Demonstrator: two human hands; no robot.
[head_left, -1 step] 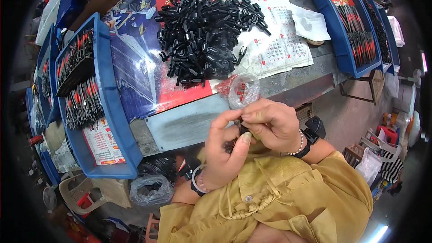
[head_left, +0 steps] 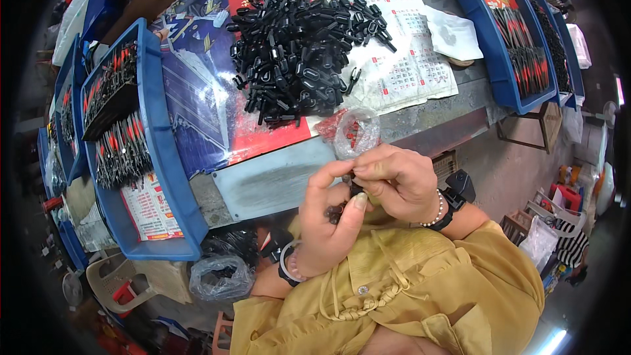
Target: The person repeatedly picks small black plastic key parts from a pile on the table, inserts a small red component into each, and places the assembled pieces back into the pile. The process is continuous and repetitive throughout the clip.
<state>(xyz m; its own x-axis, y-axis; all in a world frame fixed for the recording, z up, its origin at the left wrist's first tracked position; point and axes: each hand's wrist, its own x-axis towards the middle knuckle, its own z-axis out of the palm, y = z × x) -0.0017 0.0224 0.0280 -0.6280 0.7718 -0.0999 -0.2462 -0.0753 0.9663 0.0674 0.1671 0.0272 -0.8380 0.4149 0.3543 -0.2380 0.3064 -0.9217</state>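
Both hands meet at the table's near edge, in front of my body. My left hand (head_left: pixel 330 220) is closed around several small dark pieces (head_left: pixel 335 213), whose kind I cannot make out. Thumb and fingertips of my right hand (head_left: pixel 397 184) pinch together just above the left fingers, at a small dark piece mostly hidden by them. Just beyond the hands sits a clear plastic bag (head_left: pixel 357 133) with small red pieces inside. Farther off, a large heap of small black plastic parts (head_left: pixel 296 52) with oval loops lies on the printed sheets.
A blue bin (head_left: pixel 158 151) on the left and another blue bin (head_left: pixel 509 66) on the right hold rows of dark, red-marked parts. A grey plate (head_left: pixel 273 184) lies at the near edge. White paper (head_left: pixel 453 33) rests right of the heap. A plastic bag (head_left: pixel 222 278) hangs below left.
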